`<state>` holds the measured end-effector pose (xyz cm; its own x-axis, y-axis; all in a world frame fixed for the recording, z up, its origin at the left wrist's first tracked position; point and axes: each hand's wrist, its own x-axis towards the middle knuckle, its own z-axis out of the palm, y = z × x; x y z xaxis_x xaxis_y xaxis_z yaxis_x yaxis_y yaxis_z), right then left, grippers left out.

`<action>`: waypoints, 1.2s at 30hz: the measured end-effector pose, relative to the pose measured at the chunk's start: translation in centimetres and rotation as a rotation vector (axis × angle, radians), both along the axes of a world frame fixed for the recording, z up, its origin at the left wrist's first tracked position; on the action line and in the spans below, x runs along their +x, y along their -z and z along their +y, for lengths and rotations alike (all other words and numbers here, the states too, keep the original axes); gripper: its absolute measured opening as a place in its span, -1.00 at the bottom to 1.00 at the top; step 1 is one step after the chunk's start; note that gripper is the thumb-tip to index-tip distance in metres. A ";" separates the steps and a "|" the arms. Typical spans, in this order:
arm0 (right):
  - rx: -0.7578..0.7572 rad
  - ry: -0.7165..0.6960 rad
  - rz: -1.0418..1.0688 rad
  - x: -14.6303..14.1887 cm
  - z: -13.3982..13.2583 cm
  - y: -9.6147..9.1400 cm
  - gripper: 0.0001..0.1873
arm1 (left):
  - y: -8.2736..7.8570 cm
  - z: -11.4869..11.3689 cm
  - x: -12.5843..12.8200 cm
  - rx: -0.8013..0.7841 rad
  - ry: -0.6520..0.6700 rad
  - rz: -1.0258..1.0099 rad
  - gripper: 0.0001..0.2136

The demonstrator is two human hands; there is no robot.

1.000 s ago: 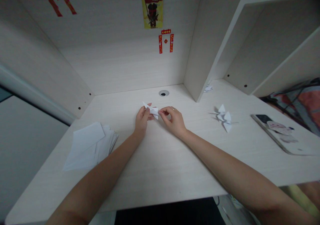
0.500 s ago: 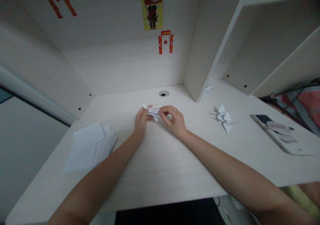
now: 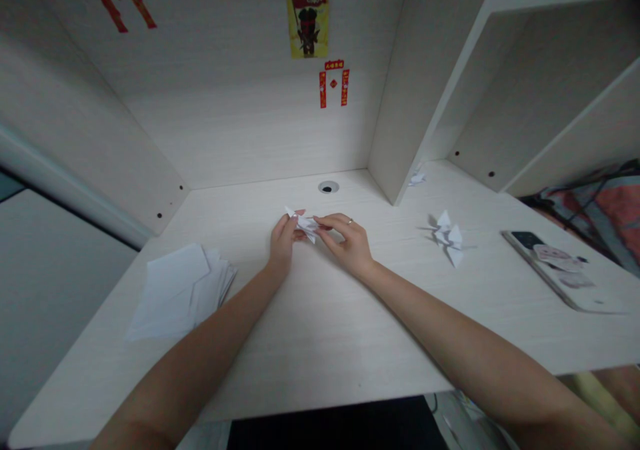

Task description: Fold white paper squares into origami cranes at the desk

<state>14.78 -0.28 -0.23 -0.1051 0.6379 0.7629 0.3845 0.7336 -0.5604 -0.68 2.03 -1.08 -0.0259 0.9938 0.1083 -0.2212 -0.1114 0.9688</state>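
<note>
Between my hands, over the middle of the desk, is a small folded white paper crane [image 3: 307,225] with pointed tips. My left hand [image 3: 283,238] is closed around its left side, thumb on top and fingertips behind it. The thumb and fingers of my right hand [image 3: 346,240], which wears a ring, pinch the crane's right end. Fingers cover part of the folds. To the right, more folded paper cranes [image 3: 449,237] lie in a small cluster on the desk.
A stack of white paper sheets [image 3: 173,290] lies at the left, by my left forearm. A phone [image 3: 560,270] rests at the right. Behind my hands are a cable hole [image 3: 329,187] and an upright divider [image 3: 417,97]. More folded white paper [image 3: 417,179] sits by the divider's foot.
My right thumb and fingers have shifted slightly on the crane's right end. The left hand keeps its hold in the same place. The view has tilted very slightly.
</note>
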 end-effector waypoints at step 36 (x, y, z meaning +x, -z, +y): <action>0.002 0.100 -0.185 0.5 0.6 0.9 -0.59 | -0.2 -0.1 0.0 0.022 -0.038 0.061 -0.57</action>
<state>15.26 0.29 -1.17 -0.1800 0.6506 0.7377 0.5515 0.6878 -0.4720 -0.70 1.92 -0.86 -0.0562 0.9896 0.1328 -0.1575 -0.1401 0.9775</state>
